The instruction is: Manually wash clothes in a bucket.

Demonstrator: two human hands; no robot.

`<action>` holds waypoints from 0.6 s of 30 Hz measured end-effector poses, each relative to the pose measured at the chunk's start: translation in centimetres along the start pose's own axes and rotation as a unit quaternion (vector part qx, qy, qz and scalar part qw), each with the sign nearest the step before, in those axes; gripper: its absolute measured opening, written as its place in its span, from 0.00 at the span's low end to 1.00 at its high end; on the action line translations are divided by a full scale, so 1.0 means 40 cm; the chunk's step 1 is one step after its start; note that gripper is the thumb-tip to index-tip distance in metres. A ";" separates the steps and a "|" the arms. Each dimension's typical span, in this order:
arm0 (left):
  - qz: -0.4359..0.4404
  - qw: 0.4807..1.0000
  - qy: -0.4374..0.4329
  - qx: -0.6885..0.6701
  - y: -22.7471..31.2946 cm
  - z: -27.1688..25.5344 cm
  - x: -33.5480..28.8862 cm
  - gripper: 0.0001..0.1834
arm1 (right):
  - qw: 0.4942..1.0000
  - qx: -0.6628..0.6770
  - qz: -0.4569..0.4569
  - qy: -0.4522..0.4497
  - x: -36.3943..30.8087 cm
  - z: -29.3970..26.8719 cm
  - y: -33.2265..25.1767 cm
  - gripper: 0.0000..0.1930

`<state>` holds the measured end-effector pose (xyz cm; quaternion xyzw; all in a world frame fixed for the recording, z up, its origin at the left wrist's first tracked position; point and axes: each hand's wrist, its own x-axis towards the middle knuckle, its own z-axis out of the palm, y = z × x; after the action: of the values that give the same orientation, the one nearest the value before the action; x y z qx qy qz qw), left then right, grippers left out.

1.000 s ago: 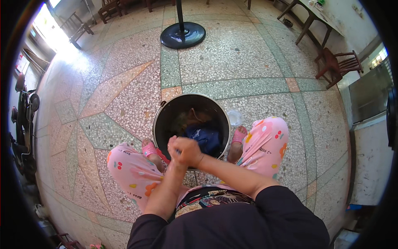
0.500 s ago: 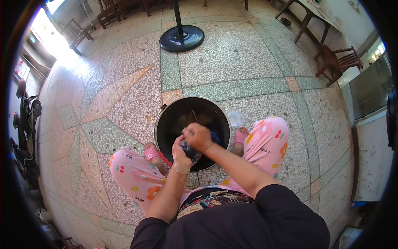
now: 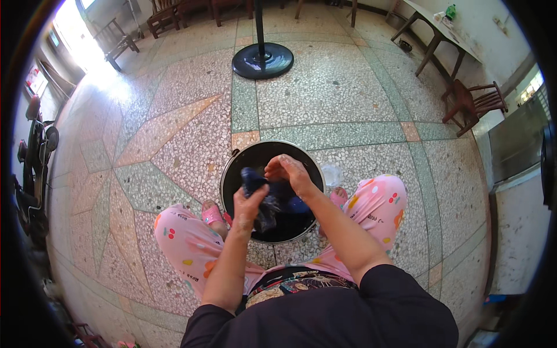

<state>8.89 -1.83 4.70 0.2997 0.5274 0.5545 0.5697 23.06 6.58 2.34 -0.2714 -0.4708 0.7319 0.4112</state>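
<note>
Between my feet stands a round, dark-walled bucket (image 3: pixel 231 171) with a pale metal rim. Over it my left hand (image 3: pixel 249 203) is closed around a wet-looking dark blue cloth (image 3: pixel 253 181), part of which sticks up above the thumb while a greyish part hangs below. It may be a sock, but its shape is too bunched to tell. My right hand (image 3: pixel 290 172) is raised over the bucket beside the cloth, fingers apart and slightly curved, with nothing visible in it. More dark blue fabric (image 3: pixel 297 204) lies in the bucket under my right wrist.
A small clear plastic dish (image 3: pixel 332 175) sits on the floor right of the bucket. Ahead is a black round stand base (image 3: pixel 263 61) with a pole. A wooden chair (image 3: pixel 473 105) and table (image 3: pixel 444 29) stand at right, a dark scooter (image 3: pixel 36 174) at left.
My hands were together, rubbing the cloth. Now they are apart: the left keeps the cloth and has turned it upward, and the right has let go and opened.
</note>
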 end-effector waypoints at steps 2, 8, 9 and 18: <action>-0.043 0.982 0.031 -0.179 0.034 -0.010 0.006 0.10 | 0.948 -0.307 -0.085 0.021 0.014 -0.111 0.156 0.21; 0.024 0.928 0.020 -0.370 0.058 -0.167 0.048 0.21 | 0.871 -0.414 0.155 -0.214 -0.081 0.042 -0.030 0.31; 0.023 0.928 0.020 -0.372 0.048 -0.160 0.054 0.21 | 0.867 -0.436 0.116 -0.210 -0.092 0.045 -0.090 0.26; -0.239 0.873 -0.042 -0.424 -0.140 -0.004 0.071 0.15 | 0.989 0.077 0.065 0.107 -0.015 -0.055 0.035 0.19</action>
<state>10.02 -0.33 -1.28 -0.0828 0.2731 0.5590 0.7785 24.59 6.78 0.16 -0.3458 -0.3481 0.7579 0.4300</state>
